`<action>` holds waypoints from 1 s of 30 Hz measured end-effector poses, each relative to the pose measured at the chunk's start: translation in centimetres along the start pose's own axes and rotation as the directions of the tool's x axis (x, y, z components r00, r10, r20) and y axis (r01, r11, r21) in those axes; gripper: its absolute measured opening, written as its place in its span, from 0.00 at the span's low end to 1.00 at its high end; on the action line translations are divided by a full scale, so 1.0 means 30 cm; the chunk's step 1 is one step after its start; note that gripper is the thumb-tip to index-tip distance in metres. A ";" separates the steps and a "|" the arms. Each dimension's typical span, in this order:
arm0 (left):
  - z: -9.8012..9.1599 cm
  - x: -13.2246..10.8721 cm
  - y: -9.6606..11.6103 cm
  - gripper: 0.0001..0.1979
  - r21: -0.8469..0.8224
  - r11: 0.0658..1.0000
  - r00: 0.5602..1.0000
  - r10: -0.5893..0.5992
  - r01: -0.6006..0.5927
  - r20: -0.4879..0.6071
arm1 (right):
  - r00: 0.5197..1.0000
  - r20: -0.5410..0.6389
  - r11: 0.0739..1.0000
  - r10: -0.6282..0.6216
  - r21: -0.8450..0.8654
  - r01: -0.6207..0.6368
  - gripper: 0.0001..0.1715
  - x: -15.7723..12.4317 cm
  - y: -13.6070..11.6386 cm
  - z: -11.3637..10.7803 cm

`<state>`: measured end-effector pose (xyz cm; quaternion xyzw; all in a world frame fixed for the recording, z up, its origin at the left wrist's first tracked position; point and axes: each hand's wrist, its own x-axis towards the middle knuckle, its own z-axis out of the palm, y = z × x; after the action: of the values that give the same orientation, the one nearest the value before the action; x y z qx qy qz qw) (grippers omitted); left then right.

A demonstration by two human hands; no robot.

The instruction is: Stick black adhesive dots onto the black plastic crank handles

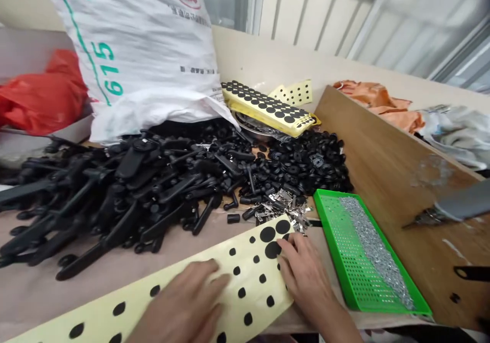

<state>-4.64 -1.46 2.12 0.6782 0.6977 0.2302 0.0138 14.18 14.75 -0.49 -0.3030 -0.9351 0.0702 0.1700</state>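
Note:
A long pale-yellow sheet of black round stickers (225, 304) lies across the front of the table; small dots cover most of it, with a few larger discs at its far right end. My left hand (184, 302), slightly blurred, is over the middle of the sheet, its fingers apart and nothing visible in them. At the right end, my right hand (306, 269) has its fingers bent over the sheet's edge, fingertips against the large black discs. What lies under those fingertips is partly hidden.
Black plastic handle-like parts (130, 195) form a big pile at left, beside small round black parts (306, 159) and metal clips (283, 205). A green tray (339, 261) holds small metal pieces. Behind are a white sack (153, 42) and more sticker sheets (268, 105). A wooden board (383, 164) borders the right.

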 end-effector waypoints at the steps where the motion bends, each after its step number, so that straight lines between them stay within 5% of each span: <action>1: 0.012 0.032 0.024 0.16 0.011 0.999 0.997 0.048 -0.049 0.058 | 1.000 -0.009 1.000 -0.003 -0.002 0.003 0.14 -0.003 -0.002 0.000; 4: 0.083 0.156 0.090 0.15 0.059 0.991 0.971 0.102 -0.118 0.218 | 0.999 -0.044 1.000 0.008 0.000 -0.008 0.14 -0.015 -0.006 -0.003; 8: 0.170 0.243 0.120 0.13 0.175 0.963 0.952 0.152 -0.203 0.265 | 0.998 -0.062 0.999 0.022 0.051 -0.019 0.15 -0.026 -0.013 -0.006; 19: 0.180 0.232 0.109 0.12 0.216 0.954 0.955 0.152 -0.209 0.253 | 0.998 -0.064 0.987 0.022 0.160 -0.012 0.11 -0.004 -0.037 -0.033; 30: 0.179 0.228 0.105 0.12 0.194 0.955 0.949 0.166 -0.222 0.268 | 0.998 -0.050 0.999 0.038 -0.006 -0.039 0.09 0.039 -0.016 0.001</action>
<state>-0.44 6.59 0.38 0.7646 0.6413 0.0642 0.0024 13.02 15.05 -0.10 -0.3233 -0.9248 0.0625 0.1906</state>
